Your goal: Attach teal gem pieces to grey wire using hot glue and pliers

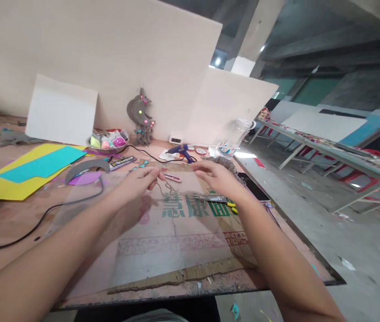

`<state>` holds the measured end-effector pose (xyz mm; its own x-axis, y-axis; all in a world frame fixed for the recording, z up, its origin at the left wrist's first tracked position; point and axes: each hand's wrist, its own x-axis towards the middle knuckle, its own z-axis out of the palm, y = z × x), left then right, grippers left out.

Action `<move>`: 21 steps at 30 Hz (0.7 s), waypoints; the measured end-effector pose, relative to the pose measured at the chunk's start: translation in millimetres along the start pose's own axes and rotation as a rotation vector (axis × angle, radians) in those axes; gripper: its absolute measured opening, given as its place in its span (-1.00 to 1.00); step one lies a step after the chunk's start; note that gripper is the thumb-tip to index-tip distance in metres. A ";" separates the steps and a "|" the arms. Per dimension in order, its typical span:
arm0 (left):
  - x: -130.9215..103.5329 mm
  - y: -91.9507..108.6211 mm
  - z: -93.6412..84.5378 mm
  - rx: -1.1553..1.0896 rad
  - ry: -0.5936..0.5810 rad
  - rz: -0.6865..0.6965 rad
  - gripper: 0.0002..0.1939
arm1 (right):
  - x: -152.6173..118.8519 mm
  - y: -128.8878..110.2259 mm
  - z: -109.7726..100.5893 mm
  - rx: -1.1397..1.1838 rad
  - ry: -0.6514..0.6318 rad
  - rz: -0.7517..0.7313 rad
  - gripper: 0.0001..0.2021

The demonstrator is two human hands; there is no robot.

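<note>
My left hand (145,179) is closed, its fingertips pinched on a thin grey-brown yarn strand (167,184) that dangles over the table. To its right, my right hand (215,176) hovers with fingers apart and nothing visible in it. A pink craft knife (172,178) lies between the hands. Below my right hand is a metal tool with yellow-tipped handles (232,206), partly hidden by the wrist. A ball of grey yarn (225,164) sits just behind that hand. Under both hands is a clear sheet (143,264) over printed cardboard (190,270).
At the back stand a blue glue gun (181,152), a decorated grey moon (140,112), a bowl of colored clay (107,142) and a plastic jug (235,134). Yellow sheet (19,190), turquoise sheet (42,164) and a black cable (52,208) lie left. A dark phone (255,188) lies right.
</note>
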<state>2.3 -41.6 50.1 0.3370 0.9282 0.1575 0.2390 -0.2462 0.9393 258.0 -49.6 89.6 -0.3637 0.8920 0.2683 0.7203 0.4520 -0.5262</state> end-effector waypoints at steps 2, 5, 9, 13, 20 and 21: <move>5.4 -3.9 -6.9 -0.108 0.117 0.070 -0.65 | -18.4 28.2 -19.7 -0.176 -0.057 0.178 -0.78; 14.2 -9.2 -17.0 -0.349 0.244 0.068 -0.70 | -48.2 64.5 -39.9 -0.226 -0.169 0.256 -0.81; 19.3 -7.2 -27.8 -0.603 0.453 0.042 -0.69 | -73.0 92.2 -44.9 -0.232 -0.295 0.305 -0.67; 19.2 -0.5 -38.7 -0.647 0.543 0.066 -0.66 | -75.3 103.6 -40.9 -0.221 -0.338 0.325 -0.41; 19.5 5.0 -59.2 -0.716 0.712 0.059 -0.64 | -74.6 105.5 -41.5 -0.258 -0.440 0.282 -0.34; 19.3 5.0 -61.7 -0.725 0.739 0.050 -0.64 | -74.5 104.1 -40.9 -0.262 -0.445 0.290 -0.35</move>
<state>-46.2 -7.7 76.6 -0.3696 0.9215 0.1196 -0.4477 -0.2894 0.8461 384.3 -69.1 47.9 -0.3021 0.9198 -0.2503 0.9286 0.2246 -0.2953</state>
